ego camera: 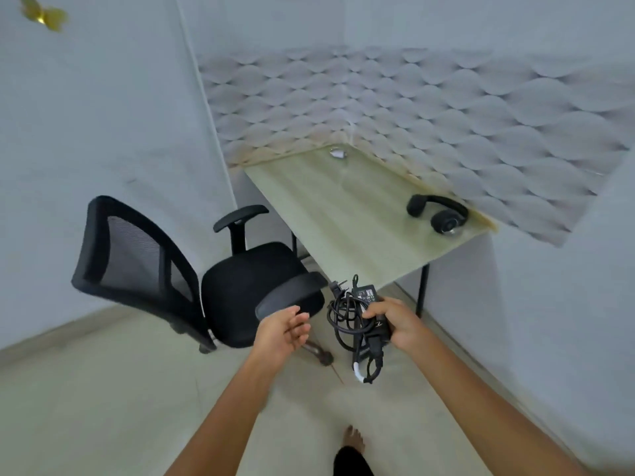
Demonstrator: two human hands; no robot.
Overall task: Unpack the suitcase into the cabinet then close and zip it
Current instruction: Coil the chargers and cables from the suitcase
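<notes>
While the person is standing by the desk:
Right hand: right hand (398, 322) is gripping a black laptop charger (369, 314), fingers curling round its block, cords hanging below.
Left hand: left hand (283, 333) is holding nothing, fingers loose and spread.
Charger spot: it is hanging in the air, just before the desk (343, 214) edge.
Desk: black headphones (438, 213) are lying on it.
Chair: black office chair (192, 269) is sitting left of the desk.

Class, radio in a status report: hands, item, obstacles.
Right hand grips charger, cables dangling. Left hand open, empty. Office chair stands close ahead-left; desk holds headphones.
</notes>
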